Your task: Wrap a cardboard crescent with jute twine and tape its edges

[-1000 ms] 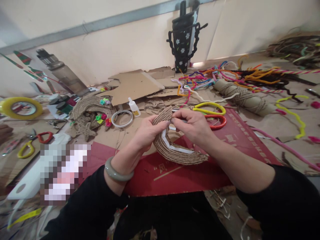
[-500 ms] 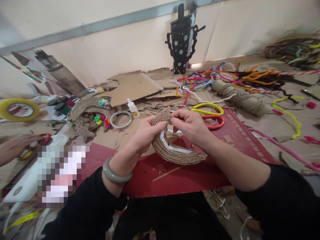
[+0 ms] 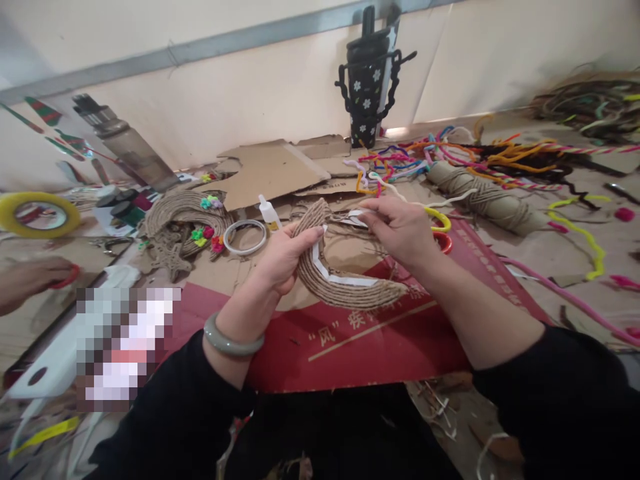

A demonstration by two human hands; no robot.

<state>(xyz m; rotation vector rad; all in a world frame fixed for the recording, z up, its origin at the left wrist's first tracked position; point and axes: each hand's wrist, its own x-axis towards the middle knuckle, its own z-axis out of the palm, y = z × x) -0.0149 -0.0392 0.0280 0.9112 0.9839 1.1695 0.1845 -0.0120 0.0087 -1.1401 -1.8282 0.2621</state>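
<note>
My left hand (image 3: 280,263) is closed on the upper left end of a crescent-shaped piece wrapped in brown twine (image 3: 340,293), with the thumb on top. White tape (image 3: 345,280) runs along the crescent's inner edge. My right hand (image 3: 403,230), to the right of the crescent's upper end, pinches a narrow white strip (image 3: 357,215) between thumb and fingers. Behind that hand lie scissors with a yellow handle (image 3: 441,218) and a red handle (image 3: 443,243), partly hidden. Left of my left hand are a tape roll (image 3: 245,238) and a small white glue bottle (image 3: 269,212).
Under my hands lies red printed cardboard (image 3: 380,360). A twine-covered arch with flowers (image 3: 175,207), brown cardboard (image 3: 270,173), a black tumbler (image 3: 367,93), pipe cleaners (image 3: 520,157) and a twine spool (image 3: 485,197) stand around. Another person's hand (image 3: 45,277) touches a red handle at the left.
My right hand has moved right, away from the crescent's upper end, with the white strip in its fingers. The crescent has shifted slightly left and up in my left hand.
</note>
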